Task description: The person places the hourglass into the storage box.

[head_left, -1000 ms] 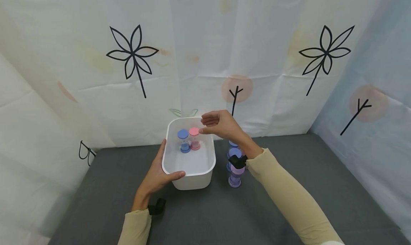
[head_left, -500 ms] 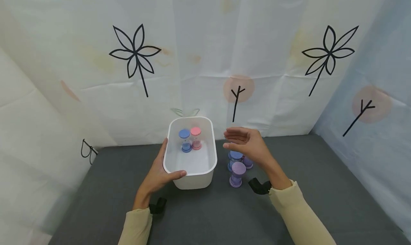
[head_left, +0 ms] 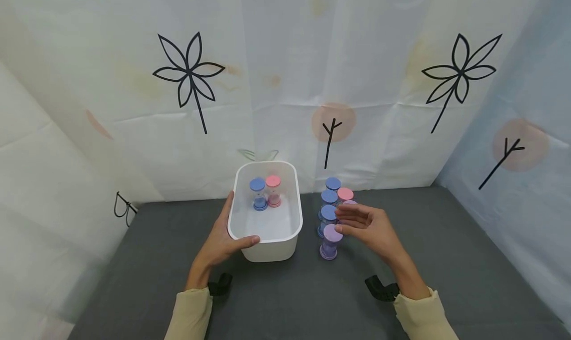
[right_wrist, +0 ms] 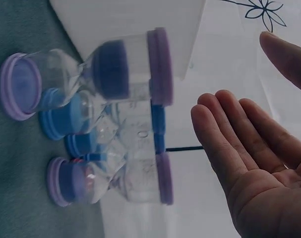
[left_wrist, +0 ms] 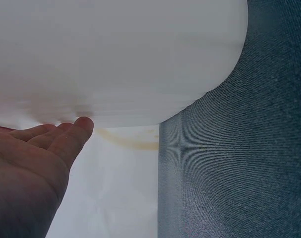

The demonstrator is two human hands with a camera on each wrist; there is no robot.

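Observation:
A white plastic bin [head_left: 269,251] stands before me with a blue sand timer [head_left: 258,194] and a pink sand timer [head_left: 274,191] upright inside. My left hand [head_left: 219,243] rests against its near left corner, thumb at the front rim, fingers straight along the left wall. To the bin's right, several sand timers stand grouped: blue ones, a pink one [head_left: 345,194] and purple ones. My right hand [head_left: 372,228] is just right of the nearest purple sand timer [head_left: 330,243], fingers extended, thumb apart, holding nothing. In the right wrist view a gap separates fingers and timers.
A dark grey cloth [head_left: 303,300] covers the table. White patterned fabric [head_left: 276,82] hangs close behind the bin, with more fabric at both sides. Blue sand timers [head_left: 328,212] stand in a line behind the nearest purple one.
My right hand has moved from above the bin, rightward and down toward me, to beside the sand timers. The left hand and the bin have stayed in place.

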